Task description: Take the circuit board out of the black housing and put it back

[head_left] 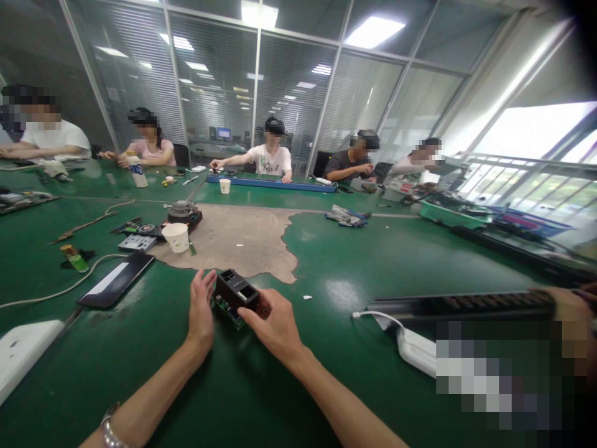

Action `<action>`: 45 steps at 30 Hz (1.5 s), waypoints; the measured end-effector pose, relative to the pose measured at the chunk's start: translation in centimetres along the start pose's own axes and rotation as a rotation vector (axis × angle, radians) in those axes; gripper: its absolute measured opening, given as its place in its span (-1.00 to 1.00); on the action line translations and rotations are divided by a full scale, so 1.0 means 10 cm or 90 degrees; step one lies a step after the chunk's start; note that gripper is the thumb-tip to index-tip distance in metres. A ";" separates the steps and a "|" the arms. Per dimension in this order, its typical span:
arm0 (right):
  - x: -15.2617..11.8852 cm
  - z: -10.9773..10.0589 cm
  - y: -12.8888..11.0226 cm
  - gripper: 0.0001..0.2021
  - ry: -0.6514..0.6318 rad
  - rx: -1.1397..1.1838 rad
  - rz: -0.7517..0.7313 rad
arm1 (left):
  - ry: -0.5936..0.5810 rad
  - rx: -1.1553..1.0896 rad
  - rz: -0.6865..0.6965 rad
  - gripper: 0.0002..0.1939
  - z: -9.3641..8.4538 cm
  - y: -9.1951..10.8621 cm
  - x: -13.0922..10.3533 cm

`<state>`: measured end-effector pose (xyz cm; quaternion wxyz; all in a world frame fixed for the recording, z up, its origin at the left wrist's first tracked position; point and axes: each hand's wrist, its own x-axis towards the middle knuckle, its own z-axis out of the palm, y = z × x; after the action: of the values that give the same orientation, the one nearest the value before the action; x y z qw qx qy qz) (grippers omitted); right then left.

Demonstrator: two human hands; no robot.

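A black box-shaped electronic module [237, 291] with a green circuit board along its lower side is held tilted just above the green table [336, 367]. My right hand [277, 323] grips its right end, thumb on the near side and fingers behind. On the other side is my left hand [201, 314], its fingers stretched out and upright close to the module's left end. Whether the left fingertips touch the casing, I cannot tell. The far side of the module and most right fingers are hidden.
To the left lie a phone [117, 280], a white power strip [25, 351], a paper cup [176, 238] and a green bottle [74, 258]. Right of my hands are a long black bar [461, 306] and a white adapter [415, 351]. Several people sit across the table.
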<state>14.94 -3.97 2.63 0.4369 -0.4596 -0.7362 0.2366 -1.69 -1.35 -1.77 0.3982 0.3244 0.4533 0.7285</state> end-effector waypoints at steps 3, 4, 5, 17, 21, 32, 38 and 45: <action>-0.03 0.04 -0.03 -0.78 -0.012 -0.009 -0.011 | 0.006 -0.009 -0.009 -0.41 0.01 0.02 -0.01; -0.04 0.05 -0.03 -0.78 -0.013 -0.011 -0.012 | 0.008 -0.011 -0.009 -0.40 0.01 0.02 -0.01; -0.04 0.05 -0.04 -0.78 -0.013 -0.012 -0.014 | 0.011 -0.013 -0.005 -0.40 0.01 0.02 0.00; -0.10 0.07 -0.06 -0.73 0.003 -0.001 -0.035 | 0.034 -0.012 0.049 -0.39 -0.01 0.02 0.02; -0.10 0.07 -0.05 -0.71 0.006 0.003 -0.042 | 0.044 -0.013 0.039 -0.37 -0.01 0.04 0.02; -0.12 0.14 0.01 -0.71 -0.021 -0.043 -0.038 | 0.043 0.063 0.045 -0.38 -0.03 0.01 0.00; -0.16 0.20 0.06 -0.47 -0.050 -0.080 0.001 | 0.033 0.050 0.011 -0.35 0.00 0.06 -0.04; -0.13 0.19 0.06 -0.61 -0.034 -0.046 -0.009 | 0.029 0.014 -0.027 -0.33 0.02 0.09 -0.05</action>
<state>13.81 -4.76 0.68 0.4022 -0.4630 -0.7589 0.2190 -1.55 -1.95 -0.92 0.3997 0.3022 0.4771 0.7220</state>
